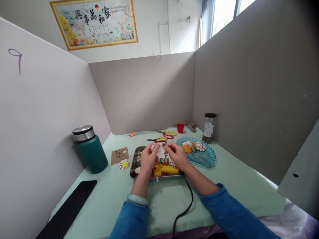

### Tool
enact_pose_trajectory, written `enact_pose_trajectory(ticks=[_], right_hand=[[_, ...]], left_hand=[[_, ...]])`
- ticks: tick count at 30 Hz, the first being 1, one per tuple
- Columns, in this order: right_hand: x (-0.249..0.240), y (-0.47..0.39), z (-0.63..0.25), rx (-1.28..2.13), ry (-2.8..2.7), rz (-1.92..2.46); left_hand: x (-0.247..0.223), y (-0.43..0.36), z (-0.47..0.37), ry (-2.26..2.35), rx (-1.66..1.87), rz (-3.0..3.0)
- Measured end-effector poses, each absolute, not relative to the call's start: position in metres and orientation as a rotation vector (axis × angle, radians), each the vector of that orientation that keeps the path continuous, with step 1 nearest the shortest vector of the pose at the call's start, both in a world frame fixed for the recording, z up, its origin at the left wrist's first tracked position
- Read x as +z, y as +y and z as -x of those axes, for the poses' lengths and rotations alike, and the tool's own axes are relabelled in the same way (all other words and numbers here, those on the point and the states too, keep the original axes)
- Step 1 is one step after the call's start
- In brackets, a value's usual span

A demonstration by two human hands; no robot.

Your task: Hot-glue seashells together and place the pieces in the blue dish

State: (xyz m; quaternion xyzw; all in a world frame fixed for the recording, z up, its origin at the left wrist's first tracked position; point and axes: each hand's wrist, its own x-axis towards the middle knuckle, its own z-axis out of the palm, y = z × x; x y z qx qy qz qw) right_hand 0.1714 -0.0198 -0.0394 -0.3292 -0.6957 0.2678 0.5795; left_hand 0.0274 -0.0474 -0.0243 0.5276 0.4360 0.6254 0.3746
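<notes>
My left hand (149, 157) is closed, its thumb and fingers pinching a small whitish piece (156, 146), perhaps a shell, above the tray. Close by on the right, my right hand (176, 154) pinches with thumb and forefinger at the piece's edge; what lies between those fingertips is too small to tell. Below both hands, a metal tray (131, 172) holds shells, stones and other small bits. A yellow hot glue gun (165, 169) rests across the tray's near side, its nozzle over the rim and its black cord (190, 200) running toward me.
A blue shell-shaped plate (209, 160) with colourful pieces is to the right. Behind the tray lie scissors (159, 139), more scissors (169, 134) and a red cup (180, 128). A jar (208, 127), green flask (92, 152), brown card (119, 156), decorated disc (124, 164) and black strip (69, 207) surround it.
</notes>
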Motion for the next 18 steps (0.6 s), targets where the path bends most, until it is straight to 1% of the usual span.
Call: enact_pose_trajectory(ticks=[4,18], right_hand=[[-0.0399,-0.0188,-0.1725,0.662,-1.594,0.781],[-0.0381,-0.0235,-0.1747,0.542,-1.603,0.808]], left_hand=[[-0.0257,-0.0469,-0.0273,1.102,1.561,-1.396],[-0.0224,-0.0494,-0.0279,1.081,1.54,-1.386]])
